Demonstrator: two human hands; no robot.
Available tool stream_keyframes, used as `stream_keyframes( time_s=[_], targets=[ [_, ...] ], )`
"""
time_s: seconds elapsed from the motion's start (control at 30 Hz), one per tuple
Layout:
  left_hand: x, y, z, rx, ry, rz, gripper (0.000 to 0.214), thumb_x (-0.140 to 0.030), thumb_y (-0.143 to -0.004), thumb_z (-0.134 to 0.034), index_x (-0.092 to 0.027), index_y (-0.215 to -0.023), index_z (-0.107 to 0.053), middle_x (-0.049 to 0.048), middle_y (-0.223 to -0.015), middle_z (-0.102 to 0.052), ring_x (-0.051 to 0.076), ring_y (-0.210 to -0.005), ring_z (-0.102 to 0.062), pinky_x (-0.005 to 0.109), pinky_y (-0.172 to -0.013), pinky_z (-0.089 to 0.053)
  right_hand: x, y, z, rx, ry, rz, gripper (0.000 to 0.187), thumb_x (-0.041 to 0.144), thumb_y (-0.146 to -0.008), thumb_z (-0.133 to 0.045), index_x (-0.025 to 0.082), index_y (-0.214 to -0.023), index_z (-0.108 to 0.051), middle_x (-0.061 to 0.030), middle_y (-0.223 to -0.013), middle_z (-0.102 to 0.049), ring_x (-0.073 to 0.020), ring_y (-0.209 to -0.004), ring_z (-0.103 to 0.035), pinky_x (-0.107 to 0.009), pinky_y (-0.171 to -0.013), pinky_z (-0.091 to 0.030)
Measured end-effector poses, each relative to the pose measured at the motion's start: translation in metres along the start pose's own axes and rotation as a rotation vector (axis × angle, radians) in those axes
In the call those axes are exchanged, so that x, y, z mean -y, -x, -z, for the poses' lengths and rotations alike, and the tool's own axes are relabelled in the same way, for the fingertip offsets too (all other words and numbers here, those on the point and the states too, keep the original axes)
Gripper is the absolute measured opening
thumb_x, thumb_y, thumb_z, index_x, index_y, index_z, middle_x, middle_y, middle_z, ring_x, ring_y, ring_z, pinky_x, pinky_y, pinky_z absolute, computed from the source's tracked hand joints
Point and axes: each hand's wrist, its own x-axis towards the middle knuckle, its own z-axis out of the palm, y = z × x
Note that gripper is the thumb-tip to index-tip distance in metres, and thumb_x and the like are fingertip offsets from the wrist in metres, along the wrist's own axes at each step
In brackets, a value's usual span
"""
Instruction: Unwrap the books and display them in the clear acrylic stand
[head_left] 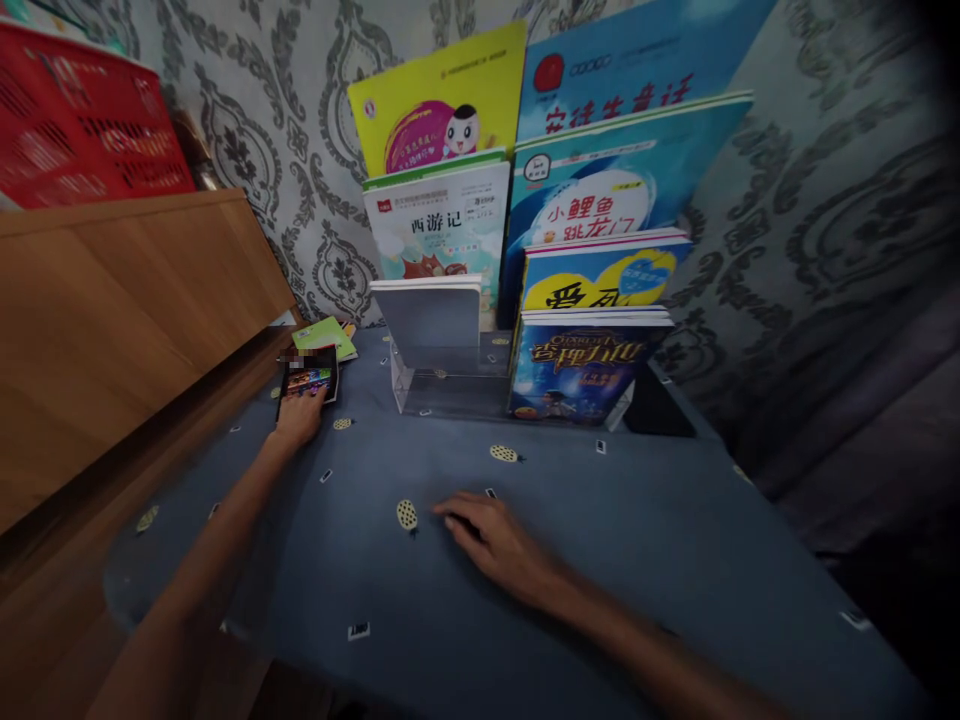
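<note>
At the far left of the table my left hand reaches out and grips the near edge of a small dark book with a colourful cover picture. Its fingertips are partly hidden against the cover. Behind that book lies a green booklet. My right hand rests over the middle of the tablecloth, holding nothing, with thumb and forefinger apart. Beyond it stands a clear book rack with several upright books, among them a dark blue one in front and a white one to the left.
A grey-blue cloth with pineapple prints covers the table. On the left is a wooden cabinet with a red plastic basket on top. Patterned wallpaper rises behind the books. A dark flat object lies right of the rack.
</note>
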Motion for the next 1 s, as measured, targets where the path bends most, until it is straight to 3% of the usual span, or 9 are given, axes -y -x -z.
stream_keyframes(
  time_s=[0.1,0.2,0.27,0.33,0.43,0.53,0.77,1.0],
  targets=[
    [0.008,0.003,0.007,0.060,0.044,-0.037,0.055,-0.019,-0.091,-0.045,-0.018,-0.146,-0.050,0.0214,-0.133,-0.065,0.035,-0.118,-0.065,0.047,-0.098,-0.049,-0.001,0.001,-0.001,-0.010,-0.009,-0.004,0.033,0.017,-0.096,-0.047,0.020,-0.112,-0.075,-0.0090,-0.105,-0.076,-0.0220,-0.095,-0.070,-0.037,-0.091,-0.052],
    [0.021,-0.002,0.018,0.108,0.102,-0.076,0.043,-0.034,-0.091,-0.055,-0.026,-0.133,-0.062,0.0106,-0.130,-0.070,0.028,-0.116,-0.067,0.036,-0.096,-0.052,-0.001,-0.001,-0.002,-0.022,-0.016,0.008,0.033,0.017,-0.095,-0.047,0.020,-0.112,-0.075,-0.0090,-0.106,-0.077,-0.0222,-0.098,-0.070,-0.037,-0.094,-0.052],
    [0.027,-0.008,0.024,0.096,0.139,-0.059,0.041,-0.044,-0.095,-0.050,-0.028,-0.129,-0.064,0.0068,-0.129,-0.070,0.024,-0.116,-0.067,0.031,-0.095,-0.053,-0.001,-0.002,-0.002,-0.025,-0.014,0.020,0.033,0.016,-0.095,-0.047,0.020,-0.112,-0.075,-0.0090,-0.109,-0.077,-0.0221,-0.100,-0.070,-0.037,-0.095,-0.051],
    [0.027,-0.012,0.023,0.039,0.158,0.018,0.048,-0.045,-0.101,-0.036,-0.023,-0.137,-0.058,0.0114,-0.135,-0.066,0.026,-0.122,-0.064,0.035,-0.097,-0.053,-0.002,-0.002,-0.002,-0.025,-0.005,0.025,0.034,0.016,-0.094,-0.047,0.019,-0.113,-0.075,-0.0093,-0.110,-0.077,-0.0222,-0.101,-0.070,-0.037,-0.096,-0.052],
    [0.016,-0.013,0.010,-0.043,0.173,0.168,0.061,-0.044,-0.103,-0.021,-0.012,-0.152,-0.039,0.0230,-0.154,-0.046,0.035,-0.142,-0.047,0.052,-0.106,-0.047,-0.002,-0.002,-0.003,-0.023,0.013,0.018,0.034,0.016,-0.094,-0.047,0.019,-0.113,-0.075,-0.0094,-0.111,-0.077,-0.0226,-0.102,-0.070,-0.038,-0.096,-0.052],
    [0.004,-0.011,-0.008,-0.015,0.239,0.269,0.068,-0.050,-0.103,-0.018,-0.012,-0.158,-0.029,0.0217,-0.165,-0.028,0.034,-0.154,-0.026,0.062,-0.113,-0.037,-0.002,-0.001,-0.002,-0.019,0.025,0.015,0.033,0.017,-0.095,-0.047,0.019,-0.113,-0.075,-0.0095,-0.111,-0.077,-0.0225,-0.102,-0.071,-0.038,-0.096,-0.052],
    [0.003,-0.009,-0.020,0.058,0.285,0.285,0.069,-0.053,-0.102,-0.015,-0.016,-0.161,-0.025,0.0197,-0.167,-0.019,0.032,-0.156,-0.017,0.064,-0.116,-0.032,0.000,-0.002,0.000,-0.012,0.036,0.022,0.032,0.017,-0.096,-0.048,0.018,-0.114,-0.074,-0.0090,-0.112,-0.077,-0.0215,-0.103,-0.071,-0.036,-0.096,-0.051],
    [-0.006,0.016,-0.021,0.087,0.302,0.279,0.070,-0.054,-0.102,-0.015,-0.017,-0.160,-0.025,0.0186,-0.168,-0.019,0.032,-0.156,-0.018,0.066,-0.114,-0.033,-0.001,-0.001,-0.002,-0.024,0.033,0.017,0.031,0.016,-0.096,-0.048,0.018,-0.113,-0.074,-0.0087,-0.111,-0.077,-0.0213,-0.102,-0.071,-0.036,-0.096,-0.050]
  ],
)
